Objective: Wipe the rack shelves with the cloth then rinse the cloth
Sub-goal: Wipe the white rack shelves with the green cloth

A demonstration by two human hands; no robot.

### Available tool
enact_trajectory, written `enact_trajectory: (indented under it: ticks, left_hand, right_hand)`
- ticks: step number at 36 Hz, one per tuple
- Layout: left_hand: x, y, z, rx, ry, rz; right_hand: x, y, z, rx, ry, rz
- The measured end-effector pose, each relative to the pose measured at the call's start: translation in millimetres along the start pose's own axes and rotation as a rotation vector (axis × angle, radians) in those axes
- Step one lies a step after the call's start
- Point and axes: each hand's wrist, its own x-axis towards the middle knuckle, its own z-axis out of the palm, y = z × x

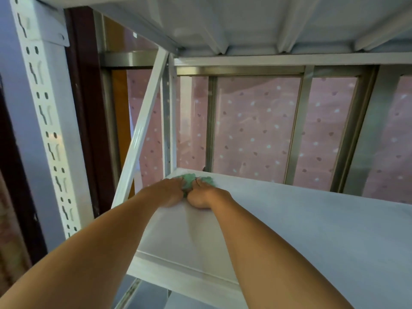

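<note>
- Left fingers [178, 180]: flat and extended, pressed down on the left part of the cloth [189, 180]. Not curled round it as far as visible; tips are partly sunk in the fabric.
- Right fingers [200, 182]: also laid over the cloth, on its right lobe. Whether they pinch it or only press, cannot tell.
- Left hand [170, 190] and right hand [201, 194]: side by side, heels nearly touching, both palm-down on the shelf.
- Cloth: green, bunched, under both hands, showing ahead of the fingertips in two lumps. It lies at the far left corner of the shelf [312, 219], just beside the rear post [166, 121].
- Both forearms bare, reaching in from the near edge and converging at the cloth.
- Shelf: white, flat, with a faint streaky sheen near the hands. Front lip is visible below the forearms.
- Diagonal brace [142, 134]: white, runs from the shelf's left edge up to the upper shelf [245, 23], whose ribbed underside fills the top of the view.
- Front post [44, 121]: white, slotted, at near left, well apart from the hands.
- Behind the rack: metal-framed window [298, 130], and behind the glass a pink curtain [256, 130] with light and dark dots.
- Dark brown frame [82, 103] stands between the front post and the window.
</note>
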Motion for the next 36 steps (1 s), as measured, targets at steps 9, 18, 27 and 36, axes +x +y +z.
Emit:
enact_trajectory:
  ticks: [9,18,27,36]
  left_hand:
    - [7.8,-44.6,-0.8,0.344,0.096,-0.140]
    - [17.0,-40.3,-7.3,0.862,0.075,-0.267]
    - [21.2,-39.4,-9.4,1.075,0.058,-0.303]
    - [30.0,-32.4,-11.5,0.594,0.112,-0.288]
  right_hand:
    - [45.8,-60.8,16.7,-0.040,-0.046,-0.034]
    - [56.0,-72.3,9.2,-0.029,-0.017,-0.210]
    - [69.6,-78.7,1.5,-0.035,-0.037,-0.222]
    - [68.2,-64.6,-3.1,-0.025,0.024,-0.217]
